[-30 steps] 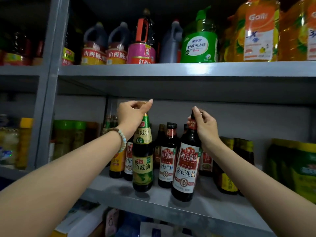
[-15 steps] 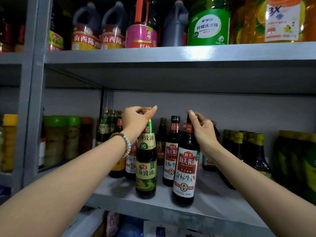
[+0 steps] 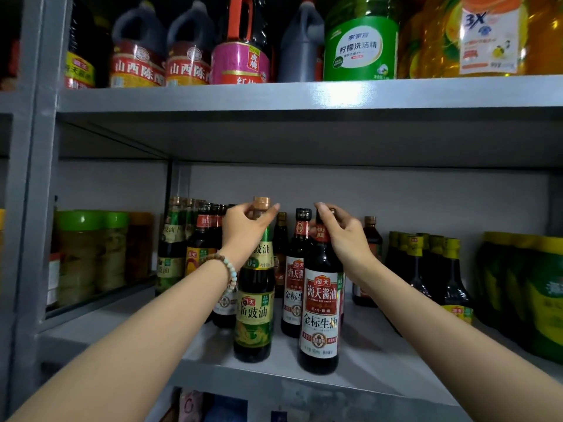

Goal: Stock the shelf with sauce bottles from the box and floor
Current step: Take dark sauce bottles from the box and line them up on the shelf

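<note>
dark bottle (image 3: 253, 315) with green-gold label, dark bottle (image 3: 320, 324) with red-white label, grey shelf (image 3: 380, 370)

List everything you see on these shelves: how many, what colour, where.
shelf: one, grey, two boards in view
dark jugs: two, red-yellow labels, upper board left
pink-label bottle: one, dark, upper board middle
grey jug: one, grey, upper board middle
green bottle: one, green, upper board
orange bottles: at least two, orange, upper right
green-lidded jars: several, yellowish, lower left bay
green-label bottle: one, dark, lower board front
red-label bottle: one, dark, just right of it
rear bottles: several, dark, behind both
yellow-capped bottles: several, dark, lower right
left hand: grips green-label bottle's neck
right hand: grips red-label bottle's neck
</note>
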Motion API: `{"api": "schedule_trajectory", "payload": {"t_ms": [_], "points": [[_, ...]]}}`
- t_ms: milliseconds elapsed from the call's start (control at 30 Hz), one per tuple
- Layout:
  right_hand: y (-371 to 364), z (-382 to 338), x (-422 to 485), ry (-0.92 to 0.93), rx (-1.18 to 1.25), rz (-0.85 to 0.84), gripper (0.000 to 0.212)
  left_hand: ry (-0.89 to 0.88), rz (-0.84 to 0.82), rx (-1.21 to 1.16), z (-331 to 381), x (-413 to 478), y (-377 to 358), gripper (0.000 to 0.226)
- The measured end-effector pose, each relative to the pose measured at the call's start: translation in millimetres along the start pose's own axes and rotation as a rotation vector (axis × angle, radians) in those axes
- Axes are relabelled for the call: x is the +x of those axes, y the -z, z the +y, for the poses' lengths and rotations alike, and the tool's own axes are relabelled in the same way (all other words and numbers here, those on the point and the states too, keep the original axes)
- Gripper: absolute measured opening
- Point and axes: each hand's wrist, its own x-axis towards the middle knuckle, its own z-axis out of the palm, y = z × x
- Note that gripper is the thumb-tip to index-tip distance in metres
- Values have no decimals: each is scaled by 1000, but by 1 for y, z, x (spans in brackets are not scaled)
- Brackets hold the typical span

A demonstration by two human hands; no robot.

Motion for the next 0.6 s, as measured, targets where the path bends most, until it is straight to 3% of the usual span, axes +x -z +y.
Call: {"api": "schedule_trajectory", "payload": {"t_ms": [133, 300, 400, 600], "points": [[3, 2, -9, -60, -34, -17, 44, -4, -14, -37, -10, -13, -2, 35], [21, 34, -55, -204, -229, -75, 90, -23, -33, -98, -41, -55, 2, 54], [28, 55, -82, -233, -275, -187, 96, 18, -2, -141, -63, -81, -1, 58], [33, 66, -92, -184, -301, -119, 84, 124, 29, -156, -88, -99, -7, 61]]}}
